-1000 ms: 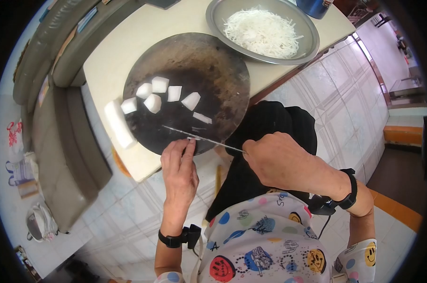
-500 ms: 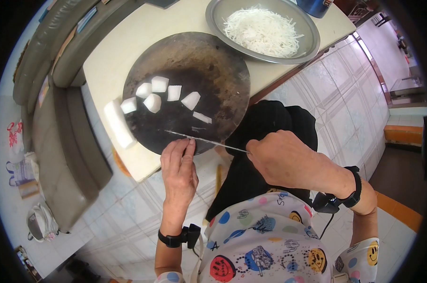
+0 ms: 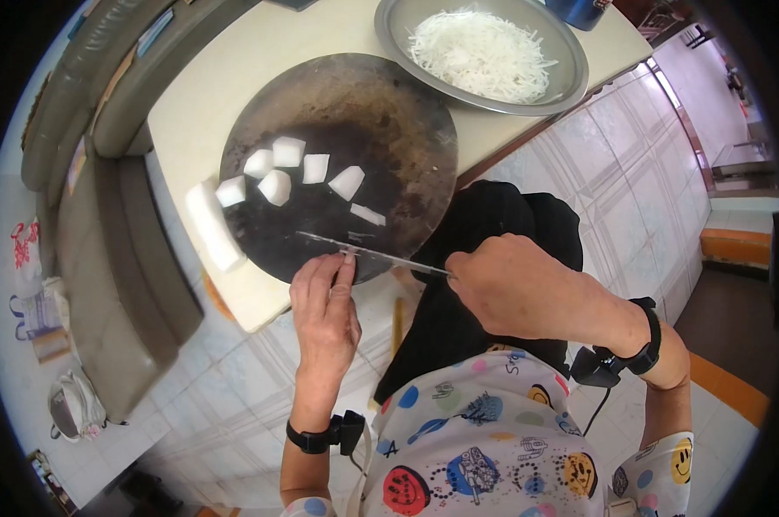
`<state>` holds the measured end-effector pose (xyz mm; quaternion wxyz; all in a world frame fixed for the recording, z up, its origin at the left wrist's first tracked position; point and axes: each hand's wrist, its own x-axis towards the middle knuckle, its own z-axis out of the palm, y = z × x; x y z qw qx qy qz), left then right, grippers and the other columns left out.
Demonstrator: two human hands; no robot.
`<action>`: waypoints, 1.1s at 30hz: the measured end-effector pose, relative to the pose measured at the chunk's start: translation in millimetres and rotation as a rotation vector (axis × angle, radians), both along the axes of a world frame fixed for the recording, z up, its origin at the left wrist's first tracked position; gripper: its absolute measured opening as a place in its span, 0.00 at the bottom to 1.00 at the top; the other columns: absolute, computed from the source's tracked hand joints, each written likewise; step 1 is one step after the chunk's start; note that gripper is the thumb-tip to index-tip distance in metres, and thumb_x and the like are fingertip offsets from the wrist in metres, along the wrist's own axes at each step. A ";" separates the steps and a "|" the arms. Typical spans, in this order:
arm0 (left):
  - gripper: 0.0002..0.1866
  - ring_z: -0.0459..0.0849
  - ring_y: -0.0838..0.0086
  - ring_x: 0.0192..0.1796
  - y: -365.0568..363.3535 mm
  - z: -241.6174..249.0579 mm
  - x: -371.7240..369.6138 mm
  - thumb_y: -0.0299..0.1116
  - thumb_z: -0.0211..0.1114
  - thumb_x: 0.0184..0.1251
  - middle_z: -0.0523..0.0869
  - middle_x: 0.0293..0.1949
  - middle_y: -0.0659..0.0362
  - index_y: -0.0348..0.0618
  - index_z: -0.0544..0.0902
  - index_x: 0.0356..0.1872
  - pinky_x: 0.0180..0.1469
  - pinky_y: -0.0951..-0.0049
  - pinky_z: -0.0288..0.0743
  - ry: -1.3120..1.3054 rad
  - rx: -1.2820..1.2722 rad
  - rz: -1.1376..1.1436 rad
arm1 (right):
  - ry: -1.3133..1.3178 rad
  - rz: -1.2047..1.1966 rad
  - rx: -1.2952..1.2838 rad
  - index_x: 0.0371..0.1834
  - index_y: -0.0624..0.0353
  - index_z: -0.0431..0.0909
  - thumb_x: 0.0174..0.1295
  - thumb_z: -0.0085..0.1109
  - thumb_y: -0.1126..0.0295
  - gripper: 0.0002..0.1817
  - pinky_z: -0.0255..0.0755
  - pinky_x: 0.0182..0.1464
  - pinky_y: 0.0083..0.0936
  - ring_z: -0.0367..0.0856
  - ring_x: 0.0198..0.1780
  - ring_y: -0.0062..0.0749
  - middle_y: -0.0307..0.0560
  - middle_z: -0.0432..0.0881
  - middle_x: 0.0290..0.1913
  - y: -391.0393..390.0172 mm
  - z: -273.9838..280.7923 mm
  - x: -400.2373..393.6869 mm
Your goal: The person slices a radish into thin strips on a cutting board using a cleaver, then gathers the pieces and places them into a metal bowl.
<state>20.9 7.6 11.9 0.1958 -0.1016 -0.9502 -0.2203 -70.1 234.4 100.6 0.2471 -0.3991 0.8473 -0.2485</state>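
Note:
My right hand [image 3: 518,289] is closed around the handle of a knife [image 3: 389,257], whose thin blade points left across the near part of a round dark cutting board [image 3: 406,112]. My left hand [image 3: 325,302] sits at the board's near edge, its fingers pressed together against a small piece of white radish [image 3: 350,251] beside the blade; fingers and blade mostly hide that piece. Farther in lie several cut white radish chunks [image 3: 288,152] and a thin slice [image 3: 368,214]. A long peeled white radish [image 3: 213,226] rests along the board's left edge.
Behind the board, a metal basin [image 3: 570,82] holds a heap of white shreds [image 3: 484,56], with a blue container [image 3: 579,10] beside it. Everything stands on a cream table [image 3: 191,112]. A grey sofa [image 3: 122,284] is to the left, and tiled floor [image 3: 596,155] shows right.
The knife's blade has turned slightly so more of its flat face shows, and its tip has shifted a little away from me. My left hand stays at nearly the same spot.

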 end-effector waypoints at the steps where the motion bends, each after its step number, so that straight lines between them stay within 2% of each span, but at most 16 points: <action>1: 0.23 0.78 0.55 0.53 0.0 -0.3 0.1 0.12 0.61 0.45 0.81 0.47 0.50 0.30 0.83 0.48 0.55 0.57 0.73 0.000 0.001 -0.001 | -0.002 0.000 0.000 0.25 0.67 0.73 0.61 0.56 0.73 0.10 0.71 0.29 0.41 0.78 0.25 0.57 0.58 0.74 0.17 -0.4 1.0 -1.3; 2: 0.23 0.78 0.55 0.53 0.1 -0.1 0.4 0.12 0.61 0.45 0.81 0.47 0.50 0.30 0.83 0.48 0.55 0.57 0.73 -0.001 0.002 -0.001 | -0.020 0.020 0.033 0.28 0.69 0.75 0.55 0.56 0.76 0.05 0.74 0.31 0.41 0.81 0.29 0.57 0.60 0.77 0.21 -1.0 3.3 -3.9; 3: 0.24 0.78 0.55 0.54 0.0 0.5 0.7 0.11 0.61 0.44 0.81 0.48 0.50 0.32 0.84 0.49 0.57 0.59 0.73 -0.015 0.009 0.009 | -0.039 0.040 0.066 0.32 0.71 0.77 0.49 0.55 0.79 0.07 0.77 0.33 0.42 0.83 0.32 0.57 0.63 0.80 0.24 -1.9 4.3 -6.1; 5: 0.26 0.78 0.56 0.55 0.3 0.8 0.9 0.10 0.61 0.44 0.81 0.48 0.51 0.34 0.84 0.50 0.58 0.61 0.72 -0.032 0.016 0.019 | -0.046 0.035 0.042 0.30 0.70 0.77 0.48 0.55 0.79 0.07 0.77 0.33 0.42 0.83 0.32 0.57 0.63 0.80 0.24 -3.1 2.3 -8.3; 7: 0.22 0.78 0.55 0.53 1.1 0.6 -0.2 0.11 0.61 0.46 0.81 0.47 0.50 0.30 0.83 0.47 0.56 0.57 0.73 -0.002 0.011 0.005 | -0.052 0.030 0.017 0.29 0.70 0.77 0.48 0.55 0.79 0.06 0.77 0.34 0.42 0.83 0.33 0.57 0.63 0.80 0.25 -4.9 -0.6 -8.6; 9: 0.22 0.78 0.55 0.53 1.5 1.4 0.0 0.11 0.60 0.45 0.81 0.47 0.50 0.30 0.83 0.47 0.56 0.58 0.73 -0.008 0.014 0.007 | 0.036 0.100 0.009 0.24 0.65 0.73 0.55 0.57 0.75 0.06 0.73 0.30 0.41 0.80 0.26 0.54 0.58 0.76 0.19 -8.1 -5.7 -7.7; 10: 0.23 0.78 0.55 0.53 1.9 1.9 0.1 0.11 0.60 0.45 0.81 0.47 0.50 0.31 0.83 0.47 0.56 0.58 0.73 -0.011 0.018 0.010 | 0.036 0.099 0.008 0.24 0.65 0.73 0.55 0.57 0.75 0.06 0.73 0.30 0.41 0.80 0.26 0.54 0.58 0.76 0.19 -11.2 -8.6 -7.2; 13: 0.23 0.78 0.55 0.53 0.9 1.3 -0.4 0.10 0.59 0.44 0.81 0.47 0.50 0.31 0.83 0.47 0.55 0.58 0.73 -0.002 0.036 0.001 | 0.088 0.080 -0.020 0.25 0.66 0.74 0.50 0.57 0.76 0.04 0.75 0.31 0.39 0.82 0.27 0.52 0.58 0.78 0.21 -25.8 -19.6 -5.3; 15: 0.23 0.78 0.54 0.53 -1.8 -3.7 1.5 0.10 0.59 0.44 0.81 0.47 0.50 0.31 0.83 0.47 0.55 0.58 0.73 0.000 0.040 -0.001 | 0.115 0.013 -0.169 0.26 0.66 0.75 0.48 0.57 0.76 0.04 0.76 0.31 0.38 0.83 0.27 0.51 0.59 0.80 0.23 -36.5 -25.3 -2.4; 19: 0.22 0.78 0.52 0.53 -0.9 -5.0 5.2 0.09 0.58 0.47 0.80 0.48 0.48 0.30 0.83 0.47 0.55 0.59 0.74 -0.008 0.040 0.022 | 0.179 0.031 -0.174 0.28 0.66 0.75 0.48 0.57 0.76 0.05 0.76 0.31 0.40 0.83 0.28 0.53 0.59 0.80 0.23 -41.4 -20.1 9.0; 21: 0.22 0.78 0.52 0.53 -0.2 -1.5 3.1 0.09 0.57 0.48 0.80 0.49 0.47 0.31 0.83 0.47 0.55 0.59 0.74 -0.011 0.068 0.051 | 0.099 0.011 -0.130 0.26 0.66 0.80 0.45 0.59 0.79 0.04 0.78 0.36 0.40 0.85 0.33 0.54 0.60 0.83 0.29 -35.3 -16.7 8.7; 22: 0.22 0.78 0.51 0.54 0.2 0.9 3.0 0.09 0.57 0.49 0.80 0.49 0.47 0.31 0.83 0.48 0.55 0.60 0.73 -0.025 0.101 0.079 | 0.105 0.016 -0.133 0.26 0.66 0.80 0.45 0.59 0.79 0.04 0.78 0.36 0.40 0.85 0.33 0.54 0.60 0.83 0.29 -33.9 -14.6 8.2; 24: 0.20 0.80 0.54 0.52 0.6 8.0 -1.0 0.09 0.57 0.53 0.81 0.49 0.46 0.31 0.83 0.48 0.54 0.64 0.75 -0.030 0.173 0.098 | 0.004 -0.069 0.061 0.27 0.67 0.80 0.48 0.57 0.78 0.04 0.78 0.37 0.41 0.85 0.35 0.54 0.61 0.83 0.30 -30.4 -10.3 6.8; 27: 0.13 0.84 0.64 0.44 0.0 12.8 -10.3 0.13 0.59 0.62 0.83 0.46 0.47 0.34 0.84 0.46 0.45 0.73 0.78 0.001 0.355 0.163 | -0.010 -0.123 0.031 0.27 0.68 0.80 0.50 0.56 0.77 0.05 0.78 0.39 0.42 0.84 0.35 0.57 0.63 0.82 0.29 -24.9 -5.9 5.5; 31: 0.10 0.85 0.64 0.41 -7.7 16.6 -15.8 0.14 0.61 0.62 0.85 0.41 0.49 0.34 0.84 0.42 0.43 0.73 0.79 0.022 0.357 0.176 | -0.079 -0.199 -0.082 0.27 0.69 0.79 0.54 0.54 0.75 0.07 0.77 0.39 0.45 0.83 0.35 0.60 0.65 0.81 0.29 -20.7 -7.1 7.0; 33: 0.08 0.84 0.65 0.39 -5.8 18.9 -18.2 0.15 0.63 0.60 0.85 0.38 0.51 0.34 0.84 0.40 0.41 0.74 0.78 -0.037 0.442 0.300 | -0.219 -0.299 -0.168 0.24 0.70 0.76 0.58 0.51 0.74 0.10 0.75 0.39 0.46 0.81 0.33 0.62 0.65 0.80 0.25 -20.2 -9.8 6.0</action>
